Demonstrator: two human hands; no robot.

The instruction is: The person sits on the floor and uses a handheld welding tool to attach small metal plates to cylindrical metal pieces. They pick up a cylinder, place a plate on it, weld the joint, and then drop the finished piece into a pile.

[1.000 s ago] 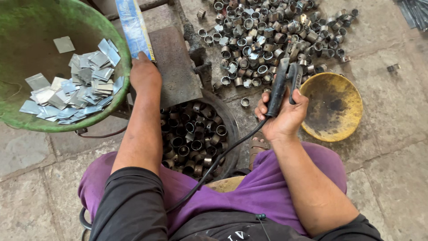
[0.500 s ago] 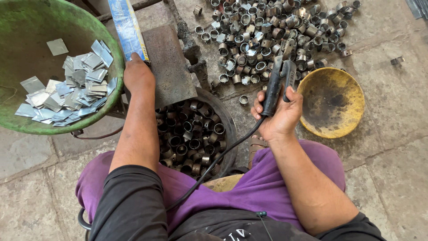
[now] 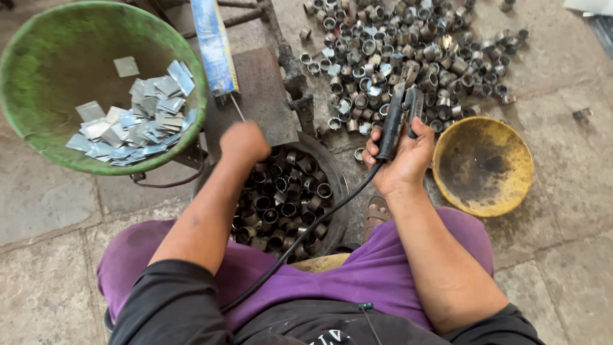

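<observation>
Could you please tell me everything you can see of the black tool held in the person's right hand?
The black tool is a long, slim clamp-like holder with two dark arms that meet near its far end, worn and dusty. It stands nearly upright in the picture, its tip over the edge of the pile of metal rings on the floor. The right hand grips its lower part, thumb on the right side. A black cable runs from its base, across the purple lap, toward the person.

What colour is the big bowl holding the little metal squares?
Green, worn and scuffed inside: the bowl, seen in the head view, upper left.
</observation>
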